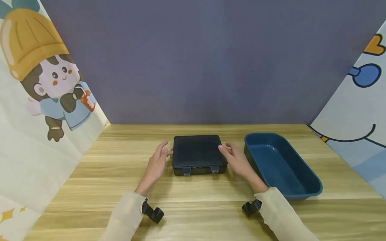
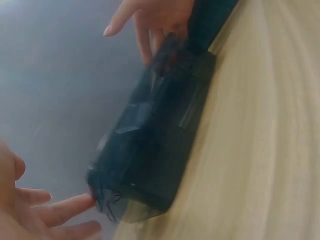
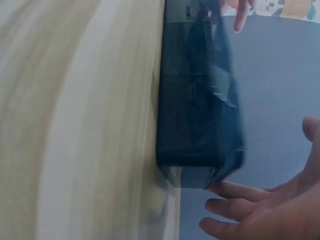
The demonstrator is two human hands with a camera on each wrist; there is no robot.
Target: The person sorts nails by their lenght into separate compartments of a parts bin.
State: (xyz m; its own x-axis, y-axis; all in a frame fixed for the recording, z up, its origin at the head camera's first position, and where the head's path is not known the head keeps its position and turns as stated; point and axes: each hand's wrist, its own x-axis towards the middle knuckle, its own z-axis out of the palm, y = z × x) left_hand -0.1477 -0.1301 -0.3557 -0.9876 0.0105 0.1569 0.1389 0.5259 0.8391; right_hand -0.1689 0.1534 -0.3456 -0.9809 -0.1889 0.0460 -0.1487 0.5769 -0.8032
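A dark, see-through plastic case with two clasps along its front lies flat on the wooden table between both hands. Its clasps stick out from the lid's edge in the right wrist view; whether the lid is fully closed I cannot tell. At the case's left side is my left hand, its fingers extended and a fingertip touching the wall near the lid's edge. My right hand is at the opposite side, fingers loosely extended; one fingertip meets the lid's edge in the right wrist view. The case's contents are too dark to make out.
A blue plastic basin stands right of the case, close beside the right forearm. The wooden table ends at a grey-purple back panel. Cartoon-printed sheets rise on the left and right. Each wrist carries a small black camera.
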